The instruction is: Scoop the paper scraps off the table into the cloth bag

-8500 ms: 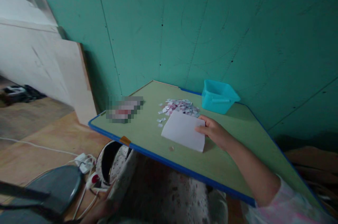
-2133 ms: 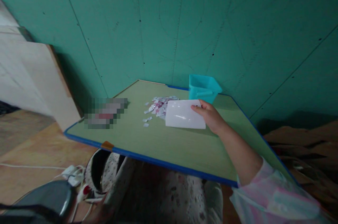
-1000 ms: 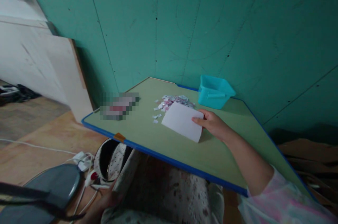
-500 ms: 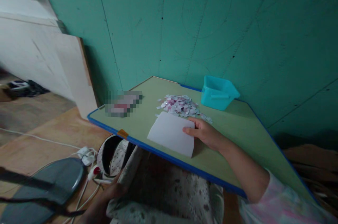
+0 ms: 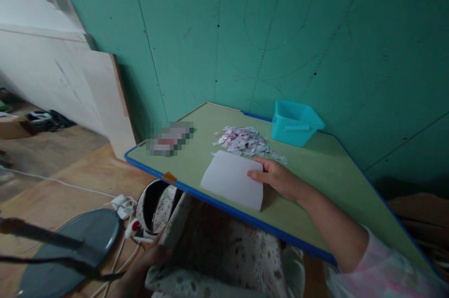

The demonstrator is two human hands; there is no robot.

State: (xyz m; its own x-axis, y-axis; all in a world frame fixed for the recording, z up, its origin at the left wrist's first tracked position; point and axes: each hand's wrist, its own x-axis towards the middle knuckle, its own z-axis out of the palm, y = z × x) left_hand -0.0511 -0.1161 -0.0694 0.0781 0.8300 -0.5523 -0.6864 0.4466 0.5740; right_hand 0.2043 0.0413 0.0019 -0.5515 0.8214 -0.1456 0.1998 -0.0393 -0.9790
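One white sheet in the right hand, pinched along its right side, thumb on top and fingers mostly hidden behind, so definitely a firm-looking grasp with only a thin gap. Tilted a little over the green table; can't tell if the lower edge touches down. Compared with about a second ago, pulled closer to the table's near edge and a bit left, with way more of the paper heap uncovered now. Also spotting one left hand, down low by the patterned cloth, blurry and dark, so can't tell how far open or whether gripping anything. Just behind the sheet, one heap of cut paper bits, white and pinkish, too many to count, with strays at the left and a little trail to the right. Past that, back right, one turquoise bin, upright near the green wall. Over left, one flat item, pixelated, so no clue what. On the near edge, one orange patch. Down on the floor side, one round dotted bag and one gray disc.
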